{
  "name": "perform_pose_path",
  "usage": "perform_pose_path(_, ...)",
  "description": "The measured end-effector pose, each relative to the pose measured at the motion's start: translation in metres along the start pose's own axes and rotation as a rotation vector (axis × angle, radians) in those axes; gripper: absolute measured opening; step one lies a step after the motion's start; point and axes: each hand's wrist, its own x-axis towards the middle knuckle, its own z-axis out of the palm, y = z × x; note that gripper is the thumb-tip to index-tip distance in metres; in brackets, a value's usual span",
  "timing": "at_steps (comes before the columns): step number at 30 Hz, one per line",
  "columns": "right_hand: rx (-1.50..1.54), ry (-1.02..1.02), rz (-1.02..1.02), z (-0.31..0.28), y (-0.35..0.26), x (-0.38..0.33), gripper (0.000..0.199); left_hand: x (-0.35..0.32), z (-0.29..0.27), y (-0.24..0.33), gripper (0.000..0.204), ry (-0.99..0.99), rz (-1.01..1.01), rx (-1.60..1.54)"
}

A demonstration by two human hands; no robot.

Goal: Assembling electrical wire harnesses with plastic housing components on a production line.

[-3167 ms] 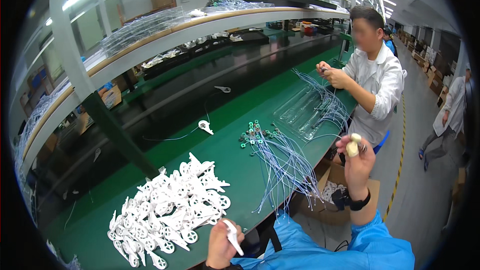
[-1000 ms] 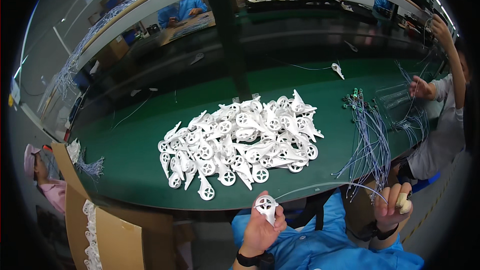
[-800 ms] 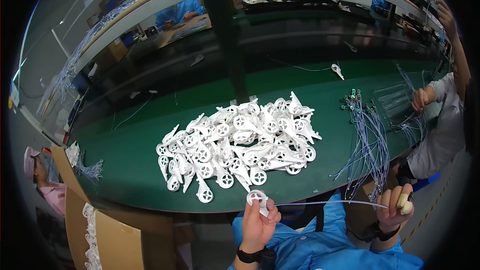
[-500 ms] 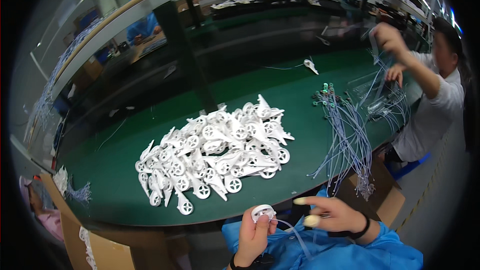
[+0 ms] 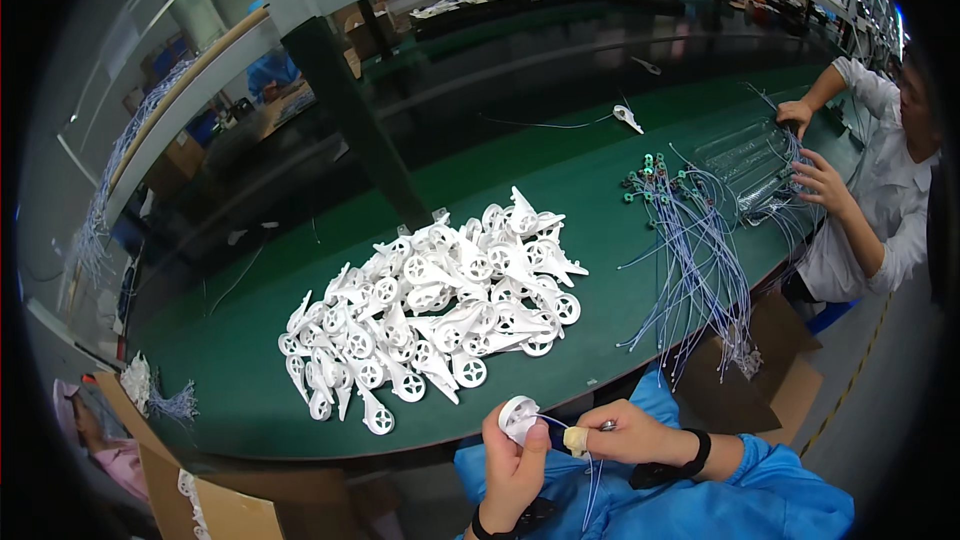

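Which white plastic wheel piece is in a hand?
The round-faced white plastic piece held in the left hand; the white plastic heap of similar pieces lies unheld on the green tabletop.

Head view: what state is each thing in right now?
Left hand: closed around white part
Right hand: fingers closed on thin wire
White part: held, tilted
Thin wire: bent, hanging below the right hand
Pile of white parts: loosely heaped
Wire bundle: spread out, strands crossing
Clear tray: lying flat
Right cardboard box: open
Left cardboard box: open
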Motion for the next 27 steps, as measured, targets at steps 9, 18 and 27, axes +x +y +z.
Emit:
perform_pose_path(9,-0.086,-0.033,0.006,0.005,-0.012,0.001,0.020,0.000,-0.002,-0.006,0.045,-0.063,0.025,0.127)
perform_pose_path(18,-0.309,0.057,-0.161,0.010,-0.011,-0.003,0.024,-0.001,0.002,-0.008,0.040,0.019,-0.025,0.395)
perform_pose_path(27,-0.248,-0.002,-0.249,-0.003,-0.002,0.007,0.019,-0.004,0.005,-0.021,0.035,0.028,0.005,0.362)
